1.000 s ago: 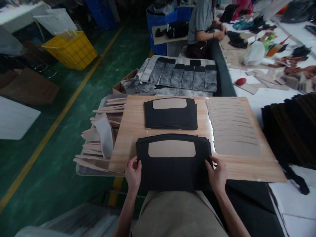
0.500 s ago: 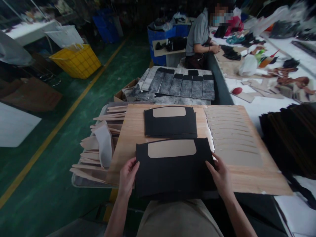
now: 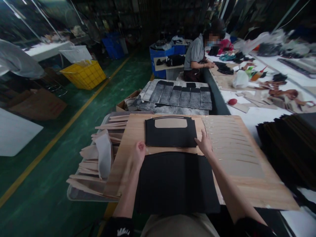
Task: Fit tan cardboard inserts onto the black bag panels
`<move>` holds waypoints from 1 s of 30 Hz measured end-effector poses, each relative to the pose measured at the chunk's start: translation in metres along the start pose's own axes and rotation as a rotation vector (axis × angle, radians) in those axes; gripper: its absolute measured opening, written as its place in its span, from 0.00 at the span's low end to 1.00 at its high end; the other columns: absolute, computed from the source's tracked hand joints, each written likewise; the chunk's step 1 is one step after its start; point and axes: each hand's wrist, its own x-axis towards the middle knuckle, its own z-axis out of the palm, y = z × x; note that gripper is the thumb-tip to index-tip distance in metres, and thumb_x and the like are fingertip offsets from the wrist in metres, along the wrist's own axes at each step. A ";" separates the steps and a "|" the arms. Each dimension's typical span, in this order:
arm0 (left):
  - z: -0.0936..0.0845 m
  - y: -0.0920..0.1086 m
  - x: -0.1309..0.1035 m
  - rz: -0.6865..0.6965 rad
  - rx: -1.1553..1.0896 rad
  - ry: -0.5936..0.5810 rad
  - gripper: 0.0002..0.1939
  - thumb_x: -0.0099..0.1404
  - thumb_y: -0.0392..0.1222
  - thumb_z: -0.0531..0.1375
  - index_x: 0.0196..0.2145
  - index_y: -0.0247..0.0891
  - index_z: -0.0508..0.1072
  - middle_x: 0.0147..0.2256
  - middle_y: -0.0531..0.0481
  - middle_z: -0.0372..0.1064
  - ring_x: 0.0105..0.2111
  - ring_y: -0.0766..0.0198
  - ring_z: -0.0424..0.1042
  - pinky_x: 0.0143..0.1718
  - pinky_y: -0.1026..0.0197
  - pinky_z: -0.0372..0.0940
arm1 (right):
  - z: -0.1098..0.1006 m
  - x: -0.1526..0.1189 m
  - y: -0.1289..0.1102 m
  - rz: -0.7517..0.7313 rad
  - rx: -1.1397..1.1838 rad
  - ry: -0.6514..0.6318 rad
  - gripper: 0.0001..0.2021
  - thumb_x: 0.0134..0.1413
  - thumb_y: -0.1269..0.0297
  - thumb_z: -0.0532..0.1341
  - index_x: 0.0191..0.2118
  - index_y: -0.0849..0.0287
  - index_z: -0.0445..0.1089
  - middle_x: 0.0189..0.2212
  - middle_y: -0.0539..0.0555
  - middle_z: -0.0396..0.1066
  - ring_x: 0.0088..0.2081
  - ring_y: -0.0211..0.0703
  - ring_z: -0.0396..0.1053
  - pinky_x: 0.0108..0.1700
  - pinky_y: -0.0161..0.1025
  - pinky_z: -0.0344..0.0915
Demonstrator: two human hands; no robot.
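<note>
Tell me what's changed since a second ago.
The left hand and right hand moved forward from the sides of the near black pile to beside the far black pile. The near black pile's beige-patched top panel is gone, leaving plain black; it was probably laid on the far black pile. The beige sheets on the board stayed put.

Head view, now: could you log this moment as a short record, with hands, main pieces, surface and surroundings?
Far stack: black, beige panel on top
Near piece: black, closest to the wearer, no beige panel showing
Left hand: beside far stack's near left corner; grip unclear
Right hand: open, at far stack's right side; contact unclear
Surface: wooden board
On its right: overlapping beige sheets
Left of board: bin with beige pieces
Beyond: co-worker
</note>
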 end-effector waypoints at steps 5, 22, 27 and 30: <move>-0.015 -0.023 -0.074 0.403 0.394 -0.036 0.13 0.66 0.37 0.53 0.45 0.38 0.73 0.42 0.41 0.72 0.46 0.52 0.71 0.49 0.47 0.68 | -0.021 -0.084 0.046 0.087 -0.068 0.073 0.25 0.60 0.52 0.50 0.57 0.59 0.65 0.51 0.65 0.68 0.49 0.56 0.68 0.50 0.53 0.66; 0.010 -0.015 -0.168 0.699 0.630 -0.391 0.15 0.67 0.37 0.54 0.49 0.41 0.73 0.50 0.41 0.71 0.54 0.50 0.68 0.54 0.45 0.64 | -0.046 -0.158 0.087 0.304 -0.632 -0.084 0.24 0.61 0.47 0.50 0.42 0.66 0.68 0.37 0.72 0.70 0.42 0.63 0.70 0.41 0.57 0.66; 0.010 -0.013 -0.169 0.676 0.613 -0.392 0.14 0.67 0.37 0.54 0.48 0.42 0.73 0.50 0.42 0.70 0.54 0.50 0.67 0.54 0.45 0.64 | -0.038 -0.155 0.076 0.263 -0.531 -0.030 0.21 0.61 0.54 0.46 0.40 0.66 0.70 0.37 0.72 0.69 0.42 0.66 0.71 0.39 0.63 0.67; 0.010 -0.010 -0.169 0.668 0.591 -0.387 0.14 0.66 0.36 0.54 0.48 0.42 0.73 0.49 0.42 0.70 0.54 0.51 0.67 0.54 0.45 0.65 | -0.039 -0.153 0.076 0.266 -0.420 0.016 0.20 0.60 0.61 0.43 0.37 0.66 0.70 0.33 0.72 0.70 0.40 0.65 0.72 0.39 0.64 0.67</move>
